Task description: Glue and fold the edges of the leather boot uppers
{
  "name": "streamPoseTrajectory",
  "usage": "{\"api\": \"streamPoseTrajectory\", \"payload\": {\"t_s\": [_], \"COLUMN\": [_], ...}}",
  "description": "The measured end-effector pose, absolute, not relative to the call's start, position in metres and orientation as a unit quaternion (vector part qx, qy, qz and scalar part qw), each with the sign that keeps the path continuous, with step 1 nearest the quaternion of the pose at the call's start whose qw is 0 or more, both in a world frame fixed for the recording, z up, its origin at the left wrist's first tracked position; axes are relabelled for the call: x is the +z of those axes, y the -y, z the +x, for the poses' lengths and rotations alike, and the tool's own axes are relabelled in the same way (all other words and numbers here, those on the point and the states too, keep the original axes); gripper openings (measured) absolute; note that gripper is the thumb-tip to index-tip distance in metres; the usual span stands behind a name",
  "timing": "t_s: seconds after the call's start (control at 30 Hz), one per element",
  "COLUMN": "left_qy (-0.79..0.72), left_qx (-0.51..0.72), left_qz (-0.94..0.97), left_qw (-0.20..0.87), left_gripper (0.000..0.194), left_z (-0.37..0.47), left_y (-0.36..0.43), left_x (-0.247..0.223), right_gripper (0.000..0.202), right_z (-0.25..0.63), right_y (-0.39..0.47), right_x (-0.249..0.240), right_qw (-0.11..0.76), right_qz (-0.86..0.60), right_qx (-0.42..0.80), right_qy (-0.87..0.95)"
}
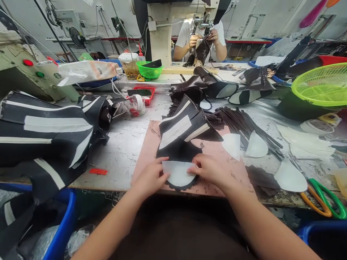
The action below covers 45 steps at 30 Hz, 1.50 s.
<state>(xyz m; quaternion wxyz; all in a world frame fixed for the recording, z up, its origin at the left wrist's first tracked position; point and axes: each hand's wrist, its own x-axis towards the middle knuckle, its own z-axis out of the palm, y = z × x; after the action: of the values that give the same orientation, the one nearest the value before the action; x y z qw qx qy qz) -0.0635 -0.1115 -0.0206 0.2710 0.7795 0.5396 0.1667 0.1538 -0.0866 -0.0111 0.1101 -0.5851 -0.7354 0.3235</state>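
1. One pink board [142,166] lies flat, toward 6 o'clock in my view.
2. Black boot upper [176,150]: on the board, scalloped end at 6 o'clock.
3. Scissors [322,200]: at 4 o'clock.
4. White half-round piece [177,175]: over the scalloped end. My left hand [151,177] grasps its 9 o'clock side, my right hand [210,169] its 3 o'clock side.

White wall [173,7] behind; red-edged side tables [248,41] along it, carrying sewing machines [253,26] and a black fan [76,36]; metal-surfaced worktop [116,144] in front; bright reflections on its surface.
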Motion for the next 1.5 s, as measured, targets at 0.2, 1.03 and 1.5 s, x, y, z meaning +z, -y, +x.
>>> {"api": "streamPoseTrajectory", "payload": {"t_s": [0.2,1.03,1.5], "left_qy": [-0.542,-0.27,-0.341], "left_qx": [0.18,0.036,-0.011], "left_qz": [0.82,0.956,0.924], "left_qw": [0.045,-0.105,-0.171], "left_gripper": [0.031,0.029,0.042], "left_z": [-0.059,-0.034,-0.007], "left_y": [0.122,0.077,0.045], "left_x": [-0.028,0.003,-0.013], "right_gripper": [0.031,0.07,0.046], "right_z": [0.148,0.147,0.104], "right_y": [0.093,0.131,0.141], "right_x": [-0.013,-0.026,0.012], "right_qw": [0.075,0.041,0.088], "right_qz": [-0.595,-0.389,-0.324], "right_qx": [0.228,0.049,0.071], "right_qy": [0.767,0.919,0.939]}}
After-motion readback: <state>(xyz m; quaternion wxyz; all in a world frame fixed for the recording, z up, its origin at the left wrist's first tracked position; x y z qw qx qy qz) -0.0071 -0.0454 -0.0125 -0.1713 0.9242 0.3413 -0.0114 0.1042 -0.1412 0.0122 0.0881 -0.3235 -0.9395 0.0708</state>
